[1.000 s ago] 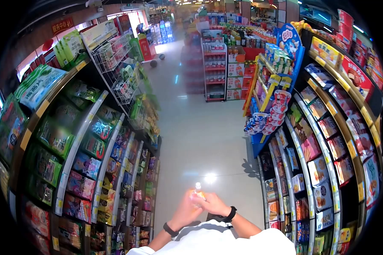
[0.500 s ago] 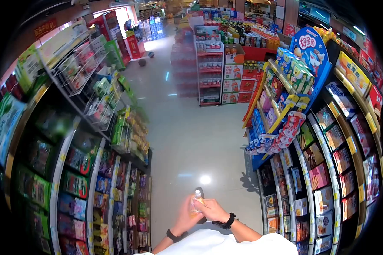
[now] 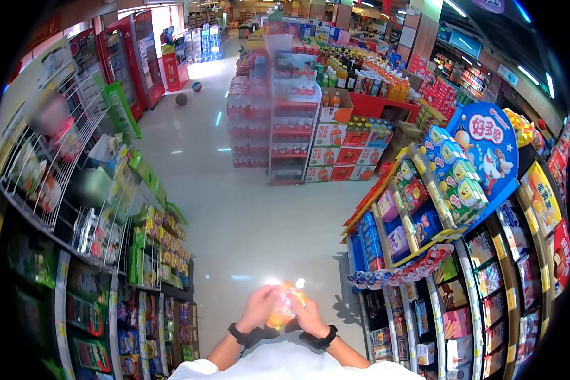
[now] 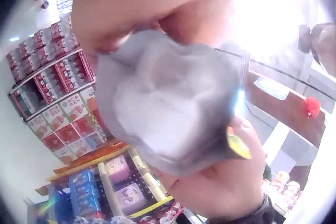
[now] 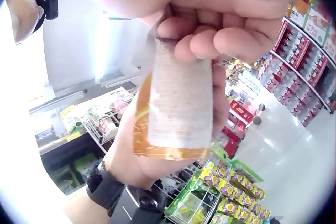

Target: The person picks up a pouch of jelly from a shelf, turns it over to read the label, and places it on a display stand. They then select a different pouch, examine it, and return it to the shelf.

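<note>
An orange drink pouch with a white cap is held low in front of my chest, between both hands. My left hand grips its left side and my right hand grips its right side. The left wrist view shows the pouch's silvery underside, with left fingers curled over it and the right hand below. Seen from the right wrist, the pouch's back with a white label hangs from my right fingertips, and the left palm lies behind it.
I stand in a shop aisle. Snack shelves and wire racks line the left, and boxed goods with a blue display stand line the right. Pale floor runs ahead to a stack of red cartons. Two balls lie far off.
The view has moved forward down the aisle, and the end displays are nearer. The pouch has tipped from upright to slanted, and both hands have closed in round it.
</note>
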Available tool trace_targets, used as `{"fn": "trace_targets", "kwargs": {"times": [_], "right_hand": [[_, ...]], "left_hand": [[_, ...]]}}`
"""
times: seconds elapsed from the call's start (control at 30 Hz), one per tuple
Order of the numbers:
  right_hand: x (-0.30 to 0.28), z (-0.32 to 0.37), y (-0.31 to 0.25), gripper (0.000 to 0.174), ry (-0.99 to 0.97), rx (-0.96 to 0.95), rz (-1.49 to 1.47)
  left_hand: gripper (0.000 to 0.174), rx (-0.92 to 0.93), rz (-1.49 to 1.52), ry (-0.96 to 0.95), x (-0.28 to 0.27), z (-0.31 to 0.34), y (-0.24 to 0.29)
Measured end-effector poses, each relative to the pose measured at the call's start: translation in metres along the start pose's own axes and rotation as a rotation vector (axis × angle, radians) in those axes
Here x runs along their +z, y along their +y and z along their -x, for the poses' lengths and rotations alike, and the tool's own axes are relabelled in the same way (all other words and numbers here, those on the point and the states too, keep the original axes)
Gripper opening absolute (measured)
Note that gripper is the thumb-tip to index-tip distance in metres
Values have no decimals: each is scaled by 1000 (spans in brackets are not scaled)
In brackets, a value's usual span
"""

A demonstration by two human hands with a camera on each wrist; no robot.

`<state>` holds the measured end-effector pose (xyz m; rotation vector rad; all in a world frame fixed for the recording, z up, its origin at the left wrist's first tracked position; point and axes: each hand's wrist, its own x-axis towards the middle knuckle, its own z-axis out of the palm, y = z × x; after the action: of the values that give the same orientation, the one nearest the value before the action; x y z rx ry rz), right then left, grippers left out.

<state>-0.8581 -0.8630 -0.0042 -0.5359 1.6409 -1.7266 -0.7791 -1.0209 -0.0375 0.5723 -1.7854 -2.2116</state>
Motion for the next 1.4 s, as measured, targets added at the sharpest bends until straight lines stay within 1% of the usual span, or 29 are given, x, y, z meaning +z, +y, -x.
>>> {"fn": "trace_targets", "kwargs": {"times": [0.07, 0.13, 0.17, 0.23, 0.33, 0.43, 0.5, 0.57, 0.63, 0.7, 0.73, 0.77, 0.83, 0.9, 0.97, 1.0, 1.1, 1.2, 1.3, 1.4], "right_hand": [[-6, -31, -1, 43, -41, 21, -8], [-13, -65, -1, 43, -111, 47, -1], [-16, -84, -1, 40, -136, 53, -21], [-25, -126, 0, 36, -194, 65, -60], [-32, -194, 3, 35, -285, 79, -97], [-36, -272, -23, 35, -346, 123, -55], [-40, -319, -50, 35, -395, 57, 7], [-46, -364, -69, 36, -420, -16, 59], [-59, -405, -84, 36, -431, -89, 122], [-70, -444, -98, 41, -385, -130, 316], [-75, -461, -104, 43, -364, -146, 417], [-82, -475, -106, 46, -343, -163, 523], [-90, -499, -111, 45, -234, -187, 499], [-102, -525, -120, 45, -120, -181, 505], [-116, -553, -114, 44, -66, -180, 637], [-121, -567, -110, 44, -40, -176, 700], [-142, -617, -108, 39, -5, -194, 688], [-156, -671, -116, 34, 112, -266, 709], [-171, -728, -143, 35, 235, -293, 606], [-195, -781, -182, 35, 332, -495, 714]], "left_hand": [[21, 16, -107, 2, -12, -31, -13], [21, 38, -130, 21, -21, -61, -20], [20, 50, -139, 34, -25, -78, -23], [19, 22, -50, 40, -32, -111, -11], [19, -13, 8, 98, -46, -162, 3], [19, 18, 7, 162, -58, -226, 22], [20, 30, 25, 186, -70, -269, 31], [20, 47, -118, 174, -87, -314, 40], [20, 57, -269, 185, -90, -353, 55], [20, 64, -435, 226, -83, -392, 76], [21, 171, -475, 266, -74, -407, 91], [22, 192, -531, 303, -72, -419, 92], [23, 244, -640, 371, -66, -450, 93], [26, 249, -624, 306, -62, -477, 84], [27, 226, -596, 250, -54, -507, 78], [30, 220, -613, 197, -51, -523, 83], [34, 240, -645, 42, -48, -579, 105], [38, 133, -635, -40, -54, -646, 120], [41, 217, -543, -177, -54, -729, 144], [39, 365, -722, -207, -48, -800, 166]]}}
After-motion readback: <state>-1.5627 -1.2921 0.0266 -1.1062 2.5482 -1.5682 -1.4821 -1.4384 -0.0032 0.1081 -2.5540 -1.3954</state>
